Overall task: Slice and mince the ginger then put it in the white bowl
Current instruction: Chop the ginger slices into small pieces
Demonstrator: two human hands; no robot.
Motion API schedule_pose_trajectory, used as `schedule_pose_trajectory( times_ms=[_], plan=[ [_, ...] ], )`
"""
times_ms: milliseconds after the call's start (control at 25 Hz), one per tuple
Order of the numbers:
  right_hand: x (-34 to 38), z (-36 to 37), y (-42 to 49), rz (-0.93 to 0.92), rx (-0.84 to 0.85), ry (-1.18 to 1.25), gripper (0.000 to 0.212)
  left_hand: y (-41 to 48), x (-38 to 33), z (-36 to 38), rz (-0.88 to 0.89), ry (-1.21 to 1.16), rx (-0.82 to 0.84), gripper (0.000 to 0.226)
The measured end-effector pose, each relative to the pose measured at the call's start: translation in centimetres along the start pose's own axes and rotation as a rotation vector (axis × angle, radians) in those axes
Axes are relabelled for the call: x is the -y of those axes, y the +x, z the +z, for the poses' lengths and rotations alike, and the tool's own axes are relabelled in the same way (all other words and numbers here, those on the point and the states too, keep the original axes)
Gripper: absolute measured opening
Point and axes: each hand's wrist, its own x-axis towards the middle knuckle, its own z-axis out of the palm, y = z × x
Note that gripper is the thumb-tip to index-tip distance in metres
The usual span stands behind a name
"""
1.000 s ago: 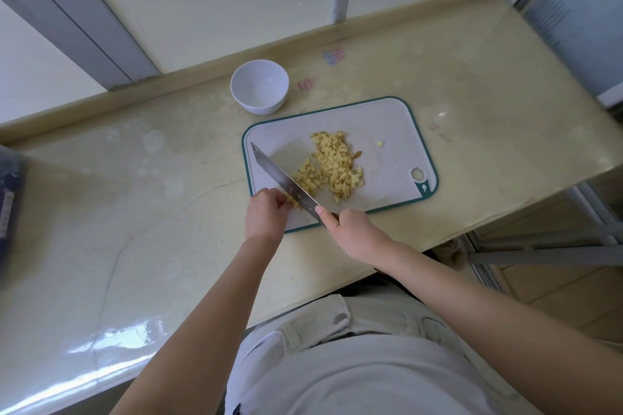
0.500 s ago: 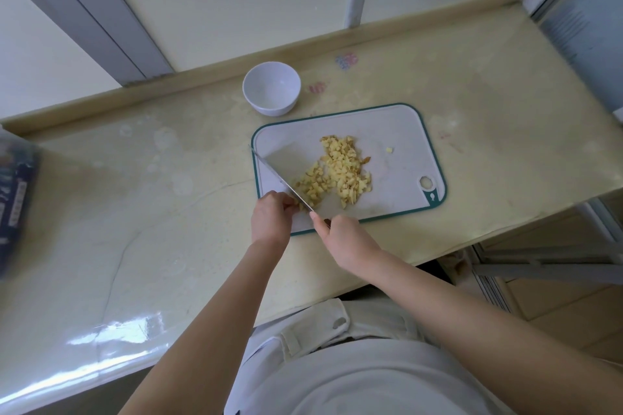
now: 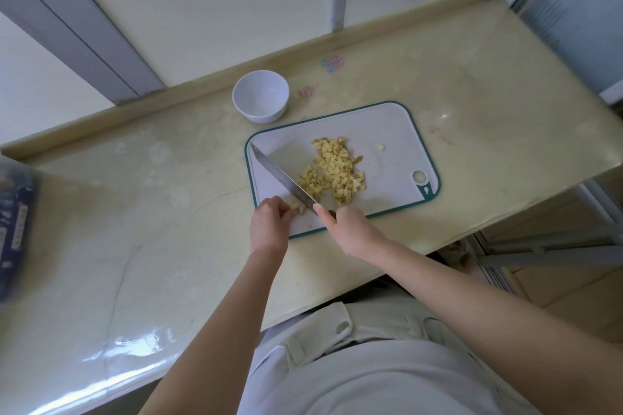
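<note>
Head view, near to far. Your left hand (image 3: 269, 226) sits at the near left edge of the board (image 3: 387, 131). Its fingers are curled round a small clump (image 3: 298, 208) of cut pieces just left of the blade. Your right hand (image 3: 354, 229) is clenched on the handle of the knife (image 3: 279, 175), with one finger reaching onto the base of the blade; the handle itself is hidden in the fist. The blade runs from that hand toward the board's far left corner. Whether its edge touches the surface cannot be told.

Right of the blade, at mid-board, lies the ginger (image 3: 333, 172), a loose heap of coarse dice. One stray bit (image 3: 381, 147) lies apart toward the far right. Beyond the board's far left corner the bowl (image 3: 263, 115) stands upright on the counter (image 3: 168, 212), and nothing shows inside it.

Step in hand, as judged: mincing. Slicing looks finished, since no whole piece remains, but the dice look coarse and none has reached the bowl.

The next move calls for you to feed the clump under the blade with fingertips tucked back. Then gather the heap and chop across it until the pieces are fine. After that, sweep in the stray bit and carry everything to the bowl, which stands near enough to load straight off the blade.
</note>
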Motion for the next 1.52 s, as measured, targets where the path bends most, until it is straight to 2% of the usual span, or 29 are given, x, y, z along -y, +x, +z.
schedule_pose_trajectory(
  times_ms=[240,400,880,1040,1200,1320,1520],
  plan=[
    [-0.3,-0.4,-0.5,-0.004,-0.027,0.036,0.061,-0.4,-0.5,-0.2,-0.027,-0.006,0.005,0.019],
    [-0.2,-0.1,-1.4,0.037,-0.017,0.08,0.061,-0.7,-0.2,-0.2,-0.026,-0.016,-0.013,0.016],
    [-0.4,0.8,-1.1,0.016,0.032,-0.057,0.064,-0.2,-0.1,0.1,-0.041,-0.009,-0.007,0.011],
    [0.1,0.3,-0.6,0.019,0.067,-0.086,0.06,0.2,0.3,0.2,-0.028,0.0,0.024,0.013],
    [-0.2,0.1,-0.4,0.024,0.106,-0.01,0.054,0.1,0.3,0.1,0.003,0.017,0.025,0.012],
    [0.0,1.1,-0.5,0.028,0.083,-0.114,0.057,-0.3,0.2,0.1,0.021,0.044,0.024,0.015],
    [-0.4,0.1,-0.2,0.021,0.062,-0.038,0.06,-0.8,0.3,0.3,0.029,0.013,-0.016,0.011]
  ],
)
